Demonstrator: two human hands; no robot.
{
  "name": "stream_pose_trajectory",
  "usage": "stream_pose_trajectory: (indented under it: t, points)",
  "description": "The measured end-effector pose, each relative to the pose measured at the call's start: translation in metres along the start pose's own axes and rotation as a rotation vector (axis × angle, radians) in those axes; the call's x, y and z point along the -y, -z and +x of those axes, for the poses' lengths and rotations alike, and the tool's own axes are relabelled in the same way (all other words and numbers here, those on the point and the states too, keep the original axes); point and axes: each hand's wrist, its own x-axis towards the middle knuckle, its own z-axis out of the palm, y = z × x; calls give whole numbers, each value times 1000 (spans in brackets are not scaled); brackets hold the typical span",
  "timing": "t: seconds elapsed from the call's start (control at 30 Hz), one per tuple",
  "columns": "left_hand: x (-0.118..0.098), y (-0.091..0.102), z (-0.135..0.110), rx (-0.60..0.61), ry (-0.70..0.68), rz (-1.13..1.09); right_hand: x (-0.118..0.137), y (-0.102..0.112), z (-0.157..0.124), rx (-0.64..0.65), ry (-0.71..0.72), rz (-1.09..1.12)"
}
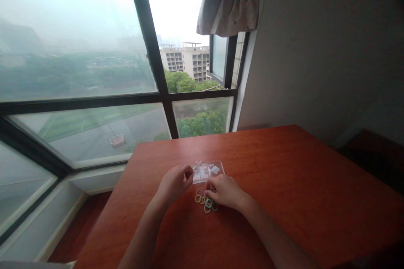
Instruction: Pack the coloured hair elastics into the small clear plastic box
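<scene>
Several small pale rings, yellowish and greenish, lie in a loose cluster on the reddish-brown wooden table, some overlapping. Just beyond them is a clear plastic box with white shapes on it and a few small rings at its left end. My left hand is at the left edge of the box, thumb and fingers pinched together; what they hold, if anything, is too small to make out. Over the upper right of the ring cluster, my right hand has its fingers curled in and thumb tip down by the rings, hiding some of them.
The table reaches to a large dark-framed window at the back and left. A grey wall stands on the right. A gathered curtain hangs above the open window section.
</scene>
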Motion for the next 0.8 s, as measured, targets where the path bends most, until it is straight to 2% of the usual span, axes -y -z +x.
stream_pose_trajectory:
  t: [0.2, 0.43, 0.7, 0.8]
  points:
    - [0, -6, 1, -20, 12, 35, -1, -2, 1, -8, 2, -7]
    - [-1, -7, 2, -16, 6, 27, -7, -2, 4, -34, -3, 163]
    - [-1, -5, 3, -15, 1, -7, -17, -1, 11, -190, -24, 261]
    - [-1, -6, 3, -3, -2, -33, -16, 0, 11, -198, -14, 309]
